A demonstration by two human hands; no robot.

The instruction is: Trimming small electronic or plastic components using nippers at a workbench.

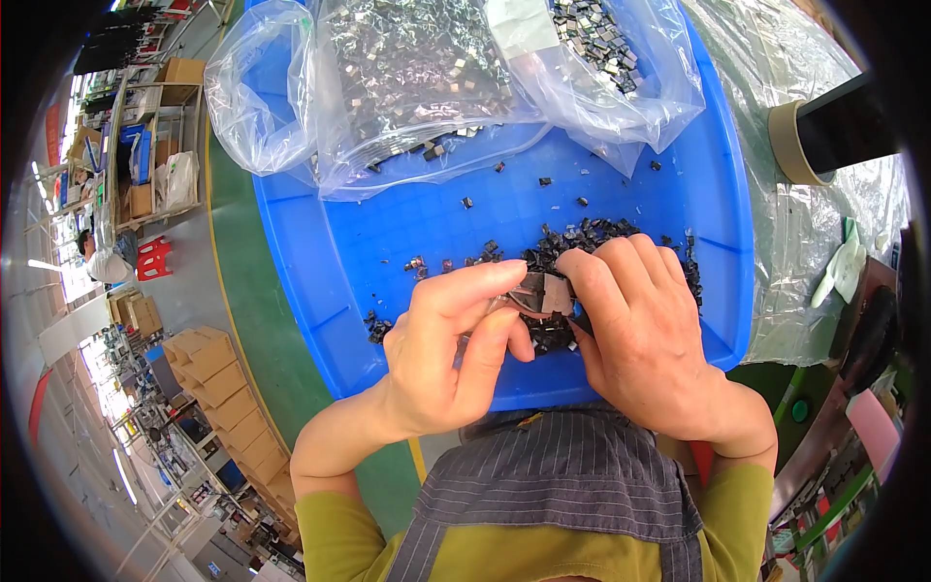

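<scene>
My left hand [441, 349] pinches a small flat brownish-grey piece [555, 295] between thumb and fingers, above the near part of a blue plastic tray [308, 315]. My right hand [645, 335] is closed right beside it, its curled fingers meeting the piece's right end. A dark edge shows under the right fingertips; what it belongs to is hidden. Below and behind both hands lies a heap of small black parts [587, 236], partly covered by the fingers.
At the tray's far side lies a clear plastic bag [407, 97] of small metallic and black pieces. Another open bag [592, 48] of similar pieces adjoins it. A cardboard tube with a black roll [790, 144] and a white glove [842, 267] lie to the right. Cardboard boxes [208, 383] stand left.
</scene>
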